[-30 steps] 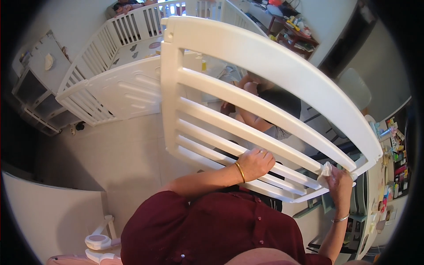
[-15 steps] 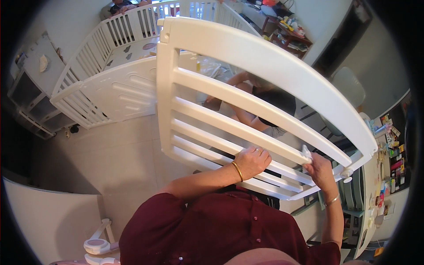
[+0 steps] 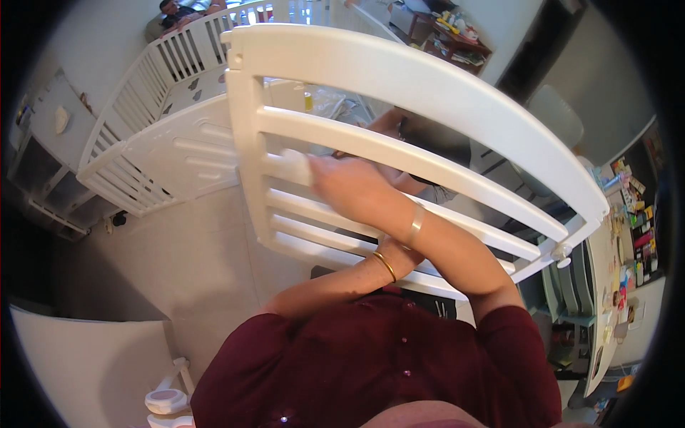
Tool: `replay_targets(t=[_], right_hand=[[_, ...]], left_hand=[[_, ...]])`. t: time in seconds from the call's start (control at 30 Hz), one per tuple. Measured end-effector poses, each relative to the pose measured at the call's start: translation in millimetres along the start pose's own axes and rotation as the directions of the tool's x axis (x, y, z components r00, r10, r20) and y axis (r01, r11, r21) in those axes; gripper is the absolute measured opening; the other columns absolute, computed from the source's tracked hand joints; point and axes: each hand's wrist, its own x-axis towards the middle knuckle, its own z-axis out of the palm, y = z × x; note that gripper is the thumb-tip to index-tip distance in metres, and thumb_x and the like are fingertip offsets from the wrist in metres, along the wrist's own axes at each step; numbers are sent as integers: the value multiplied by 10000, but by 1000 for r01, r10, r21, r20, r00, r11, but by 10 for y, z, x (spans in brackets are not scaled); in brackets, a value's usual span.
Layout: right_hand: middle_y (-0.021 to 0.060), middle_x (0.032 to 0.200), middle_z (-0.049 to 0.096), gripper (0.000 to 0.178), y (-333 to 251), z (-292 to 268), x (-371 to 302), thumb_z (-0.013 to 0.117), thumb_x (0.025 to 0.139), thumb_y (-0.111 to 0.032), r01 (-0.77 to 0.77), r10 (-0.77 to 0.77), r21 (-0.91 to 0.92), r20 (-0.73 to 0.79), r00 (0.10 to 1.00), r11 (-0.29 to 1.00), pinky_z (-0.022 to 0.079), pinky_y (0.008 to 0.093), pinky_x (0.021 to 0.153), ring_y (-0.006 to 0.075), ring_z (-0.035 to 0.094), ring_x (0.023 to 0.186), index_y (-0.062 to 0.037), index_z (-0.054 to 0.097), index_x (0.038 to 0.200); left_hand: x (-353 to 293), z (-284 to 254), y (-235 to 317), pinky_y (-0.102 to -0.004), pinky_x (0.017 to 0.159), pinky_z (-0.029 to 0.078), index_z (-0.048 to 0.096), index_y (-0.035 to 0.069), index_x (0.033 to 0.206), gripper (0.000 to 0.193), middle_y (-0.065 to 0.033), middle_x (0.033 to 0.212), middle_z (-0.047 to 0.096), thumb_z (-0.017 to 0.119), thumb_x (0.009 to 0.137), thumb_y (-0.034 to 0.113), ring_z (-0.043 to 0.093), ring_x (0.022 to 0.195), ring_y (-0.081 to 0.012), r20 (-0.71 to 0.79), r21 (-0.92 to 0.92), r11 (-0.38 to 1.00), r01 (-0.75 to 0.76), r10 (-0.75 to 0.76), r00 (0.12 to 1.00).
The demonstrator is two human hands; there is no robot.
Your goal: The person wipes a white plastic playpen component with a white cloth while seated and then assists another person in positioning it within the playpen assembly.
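Across the centre of the frame, white panel (image 3: 421, 70). Left of centre, over it, cloth (image 3: 295, 167) gripped in right hand (image 3: 348, 187); below centre, left hand (image 3: 405, 262), partly hidden, grip impossible to tell.

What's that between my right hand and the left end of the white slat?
A white cloth or tissue: the head view shows the right hand holding it over the slat.

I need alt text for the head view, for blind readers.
A person's right hand holds a white cloth against a white slatted panel, its forearm partly hiding the left hand. Beyond are another person and a white fence.
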Motion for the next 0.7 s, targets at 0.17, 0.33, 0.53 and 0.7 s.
replay_targets(t=[0.17, 0.33, 0.53, 0.7], right_hand=[[150, 739, 629, 280, -235, 273, 591, 567, 803, -162, 108, -107, -3, -171, 979, 994, 493, 391, 558, 317, 635, 672, 47, 527, 985], [145, 684, 619, 220, -164, 283, 557, 586, 814, -187, 52, -56, -31, -152, 987, 998, 486, 387, 547, 306, 639, 660, 22, 564, 878], [142, 688, 620, 313, -62, 1, -46, 612, 816, -319, -65, 67, 24, -96, 993, 998, 493, 427, 593, 321, 638, 675, -13, 570, 868], [112, 717, 583, 366, 565, -354, -1167, 594, 795, -417, -255, 239, -247, -94, 967, 935, 473, 441, 578, 318, 598, 681, -58, 529, 816]], left_hand=[[-40, 316, -188, -392, 918, 402, 500, 97, 1210, 426, -112, 1221, 512, 591, 865, 331, 481, 1111, -255, -20, -478, 879, 1, -12, 1000], [-38, 419, -399, -367, 926, 406, 477, 106, 1236, 450, -80, 1216, 512, 611, 861, 317, 473, 1113, -209, 118, -651, 747, 137, -79, 990], [-77, 347, -615, -380, 1069, 252, 306, 104, 1374, 568, -99, 1359, 408, 475, 916, 395, 362, 1269, -226, 257, -377, 919, 112, -13, 966], [79, -76, -65, -408, 716, 469, 599, 95, 1013, 269, -102, 950, 611, 564, 768, 199, 600, 848, -253, 75, 662, 706, -251, 271, 960]])
